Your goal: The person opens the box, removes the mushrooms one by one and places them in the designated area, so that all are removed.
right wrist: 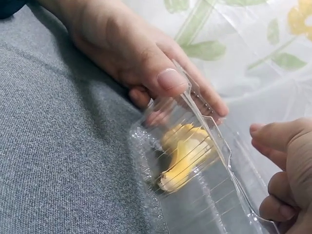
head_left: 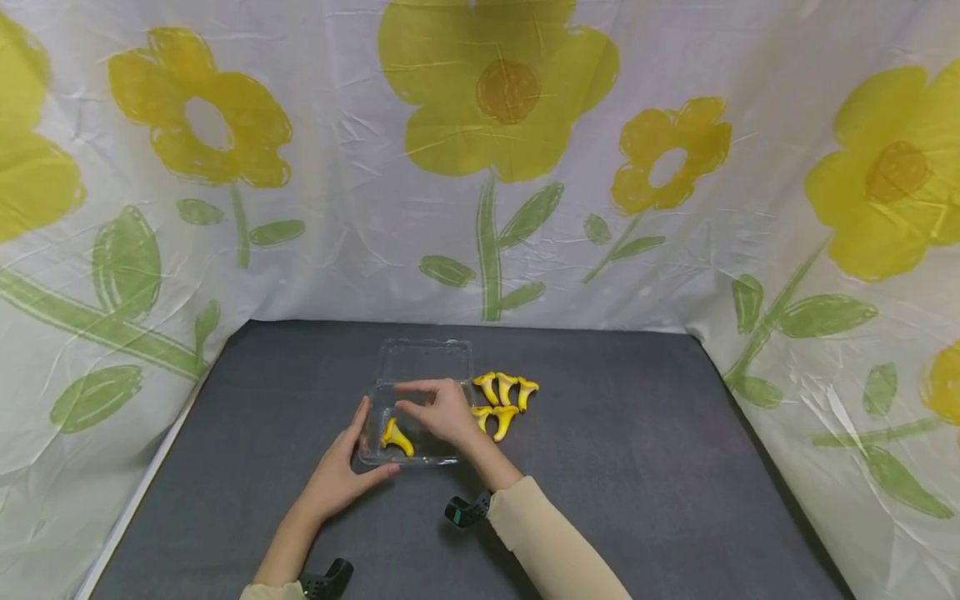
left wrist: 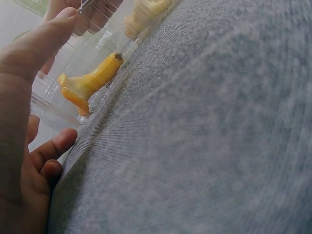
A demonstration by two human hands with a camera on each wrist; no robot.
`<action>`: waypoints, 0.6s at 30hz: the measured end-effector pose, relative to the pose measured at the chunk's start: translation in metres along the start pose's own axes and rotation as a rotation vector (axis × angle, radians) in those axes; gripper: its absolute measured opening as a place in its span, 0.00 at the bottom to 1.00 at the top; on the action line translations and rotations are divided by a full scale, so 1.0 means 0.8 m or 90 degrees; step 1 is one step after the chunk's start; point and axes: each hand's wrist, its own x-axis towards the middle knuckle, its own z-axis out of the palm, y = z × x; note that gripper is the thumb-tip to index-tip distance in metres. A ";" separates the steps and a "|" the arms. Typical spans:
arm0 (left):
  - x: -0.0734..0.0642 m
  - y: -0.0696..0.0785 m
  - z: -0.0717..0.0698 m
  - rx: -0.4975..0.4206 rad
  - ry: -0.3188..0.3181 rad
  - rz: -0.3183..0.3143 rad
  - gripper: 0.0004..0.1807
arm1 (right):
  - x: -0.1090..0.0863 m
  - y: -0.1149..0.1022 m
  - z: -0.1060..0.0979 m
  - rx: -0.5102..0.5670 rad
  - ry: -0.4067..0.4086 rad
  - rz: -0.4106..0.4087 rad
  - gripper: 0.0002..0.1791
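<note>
A clear plastic clamshell container [head_left: 431, 460] lies with its lid flipped back. Inside it, toward the left, sits one yellow chanterelle mushroom [head_left: 396, 437], also visible through the ribbed wall in the right wrist view. My left hand [head_left: 339, 471] holds the container's near left corner, with the thumb [right wrist: 170, 80] at the near rim and the fingers along the left side. Over the container's right part hovers my right hand [head_left: 444, 410], thumb and index finger apart, nothing between them. Several more chanterelle mushrooms [head_left: 505, 421] lie in two rows just right of the container, partly behind the right hand.
The clear lid [head_left: 426, 360] extends behind the container on the dark grey tabletop [head_left: 637, 467]. A white curtain with yellow flowers [head_left: 337, 250] encloses the table at the back and sides. A black band [head_left: 467, 510] is on the right wrist.
</note>
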 end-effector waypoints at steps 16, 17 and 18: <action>0.000 0.000 -0.001 -0.007 -0.006 -0.006 0.66 | -0.001 -0.002 0.003 -0.034 -0.112 0.038 0.13; 0.000 -0.001 -0.001 -0.007 -0.007 -0.006 0.66 | -0.001 -0.002 0.003 -0.040 -0.116 0.040 0.13; 0.000 -0.001 -0.001 -0.008 -0.007 -0.005 0.66 | -0.001 -0.002 0.003 -0.047 -0.120 0.042 0.13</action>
